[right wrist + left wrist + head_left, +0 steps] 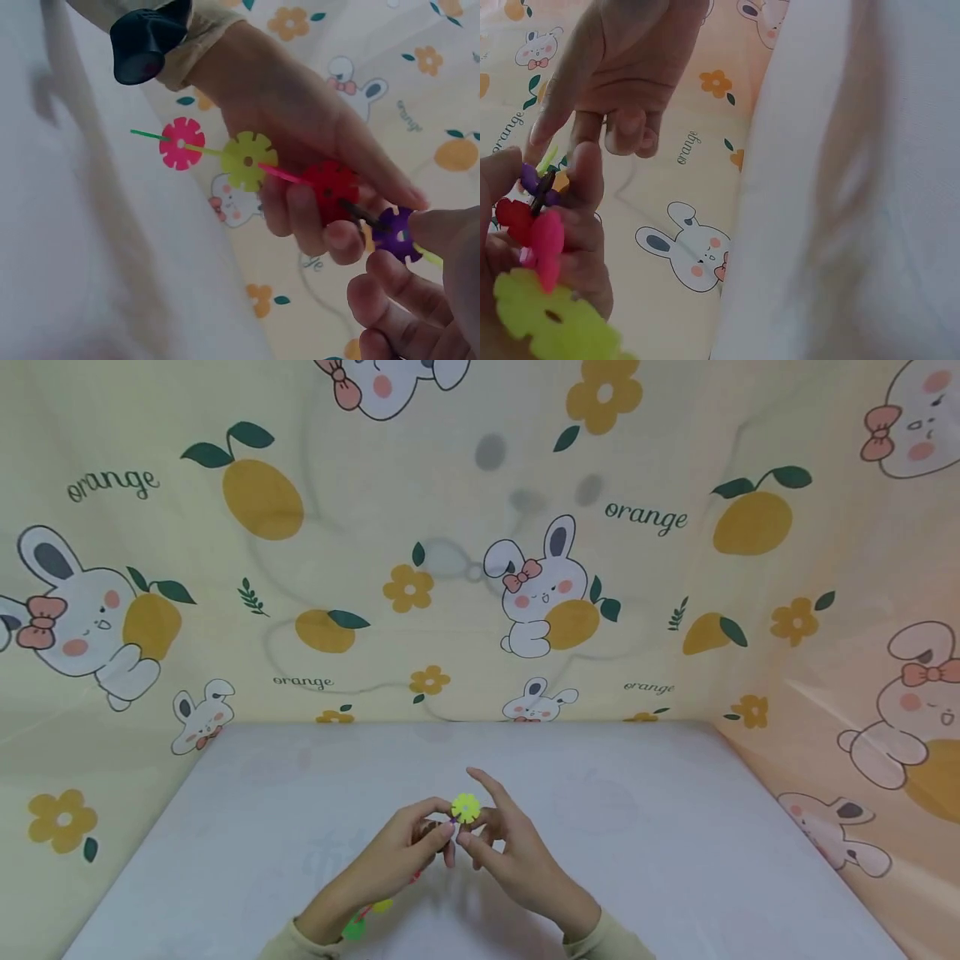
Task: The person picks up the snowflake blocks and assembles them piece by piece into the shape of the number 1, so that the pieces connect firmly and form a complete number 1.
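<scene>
A chain of notched plastic snowflake discs hangs from my left hand (386,864), whose thumb and fingers grip it near the purple disc (394,236). In the right wrist view, a dark disc (361,214) seen edge-on, a red disc (330,189), a yellow disc (244,166) and a pink disc (182,142) follow along the chain. A green disc (354,929) shows below the left wrist in the head view. Beyond the purple disc is a yellow-green disc (466,808), pinched by my right hand (525,860) with its index finger raised. Fingers partly hide the joint.
A white tabletop (660,843) lies under both hands. Around it hangs a cream cloth (465,693) printed with rabbits, oranges and flowers, forming walls at the back and sides. A black wrist device (150,45) sits at the left sleeve.
</scene>
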Demonstrator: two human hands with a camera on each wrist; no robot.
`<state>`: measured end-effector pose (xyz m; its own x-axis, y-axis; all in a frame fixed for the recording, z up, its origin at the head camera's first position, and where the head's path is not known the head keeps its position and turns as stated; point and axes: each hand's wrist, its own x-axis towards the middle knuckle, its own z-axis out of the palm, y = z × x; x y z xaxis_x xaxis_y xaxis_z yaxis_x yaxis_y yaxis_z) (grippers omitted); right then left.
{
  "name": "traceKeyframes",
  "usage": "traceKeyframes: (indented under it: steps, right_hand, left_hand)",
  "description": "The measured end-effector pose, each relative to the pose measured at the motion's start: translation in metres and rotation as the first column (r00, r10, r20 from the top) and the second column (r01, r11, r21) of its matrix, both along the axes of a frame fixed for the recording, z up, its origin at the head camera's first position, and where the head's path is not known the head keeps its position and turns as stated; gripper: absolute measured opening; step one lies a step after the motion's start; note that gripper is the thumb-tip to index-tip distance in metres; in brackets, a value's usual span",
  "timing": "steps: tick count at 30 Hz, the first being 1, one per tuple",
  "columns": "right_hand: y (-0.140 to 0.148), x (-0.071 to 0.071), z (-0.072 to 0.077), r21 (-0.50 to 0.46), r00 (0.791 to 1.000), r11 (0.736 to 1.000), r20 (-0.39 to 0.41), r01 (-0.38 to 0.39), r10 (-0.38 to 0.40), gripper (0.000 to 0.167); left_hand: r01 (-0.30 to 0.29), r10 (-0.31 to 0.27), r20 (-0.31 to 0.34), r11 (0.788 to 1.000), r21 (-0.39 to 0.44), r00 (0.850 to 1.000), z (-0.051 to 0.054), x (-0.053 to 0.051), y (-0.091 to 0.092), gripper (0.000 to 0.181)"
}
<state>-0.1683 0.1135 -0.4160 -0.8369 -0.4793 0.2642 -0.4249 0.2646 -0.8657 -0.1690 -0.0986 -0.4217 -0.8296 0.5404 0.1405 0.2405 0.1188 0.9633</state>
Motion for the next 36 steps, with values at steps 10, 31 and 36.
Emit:
traceKeyframes:
  steps: [10, 31, 36]
  right_hand:
    - [-0.001, -0.008, -0.01, -0.027, 0.983, 0.998, 0.175, -0.049, 0.053, 0.064]
    - [-0.005, -0.01, -0.028, -0.105, 0.849, 0.959, 0.446, -0.265, 0.283, 0.052]
    - [-0.005, -0.011, -0.028, -0.103, 0.858, 0.96, 0.431, -0.261, 0.279, 0.046]
  left_hand:
    - [-0.103, 0.101, 0.026, 0.99, 0.097, 0.995, 0.004, 0.0, -0.002, 0.031]
    - [-0.39, 0.377, 0.136, 0.917, 0.085, 0.916, 0.007, 0.001, 0.006, 0.025]
    - [-0.392, 0.377, 0.155, 0.916, 0.087, 0.913, 0.005, -0.001, 0.006, 0.027]
